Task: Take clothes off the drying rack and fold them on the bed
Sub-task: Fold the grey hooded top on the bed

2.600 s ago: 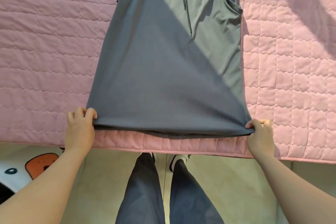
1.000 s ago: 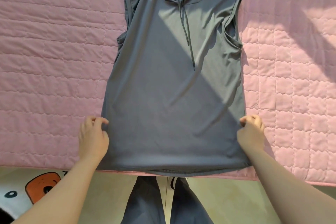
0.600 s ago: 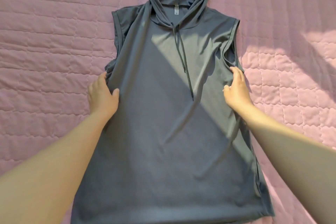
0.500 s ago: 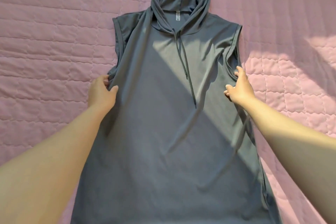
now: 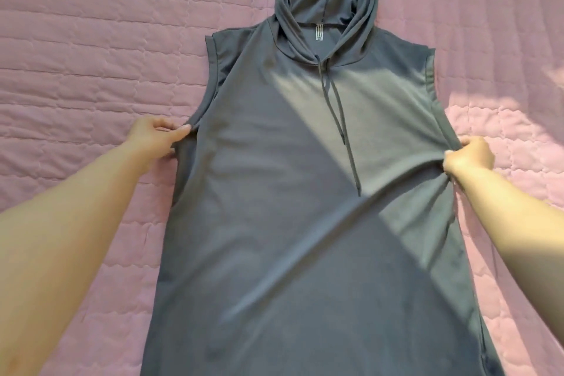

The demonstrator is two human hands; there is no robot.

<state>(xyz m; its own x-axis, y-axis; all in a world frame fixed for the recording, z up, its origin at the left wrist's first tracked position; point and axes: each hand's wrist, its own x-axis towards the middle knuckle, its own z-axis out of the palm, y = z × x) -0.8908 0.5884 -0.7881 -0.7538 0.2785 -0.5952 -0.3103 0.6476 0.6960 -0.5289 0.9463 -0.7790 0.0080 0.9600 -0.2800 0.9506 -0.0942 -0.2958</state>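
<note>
My left hand (image 5: pixel 152 137) pinches the side seam of the hoodie (image 5: pixel 293 192) just below its armhole, thumb and fingers closed on a fold of grey cloth. The sleeveless hoodie lies front up on the pink quilted bed (image 5: pixel 91 55), hood (image 5: pixel 326 0) at the far end (its edge bunched), hem running out of view toward me. Two drawstrings (image 5: pixel 341 128) trail down the chest, and a band of sunlight crosses the fabric. My right hand (image 5: pixel 470 159) grips the opposite side seam below the other armhole, fingers curled tight round the cloth, creases fanning out from it.
</note>
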